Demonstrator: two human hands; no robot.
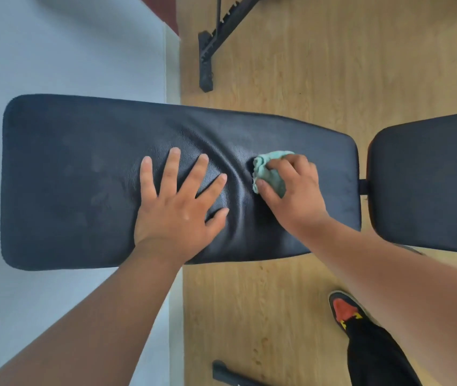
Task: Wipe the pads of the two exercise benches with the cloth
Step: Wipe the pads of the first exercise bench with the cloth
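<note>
Cloth [267,169] bunched under right hand [295,190]

Left hand [178,203] flat, fingers [173,165] spread; right hand [291,188] curled, pinching.

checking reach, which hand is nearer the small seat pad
Right. The right hand presses the cloth near the seat pad; the left hand lies flat farther away.

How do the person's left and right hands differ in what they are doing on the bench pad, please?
The left hand lies flat with fingers spread, holding nothing; the right hand curls round the green cloth. The left sits mid-pad, the right nearer the gap. Both press the long pad.
</note>
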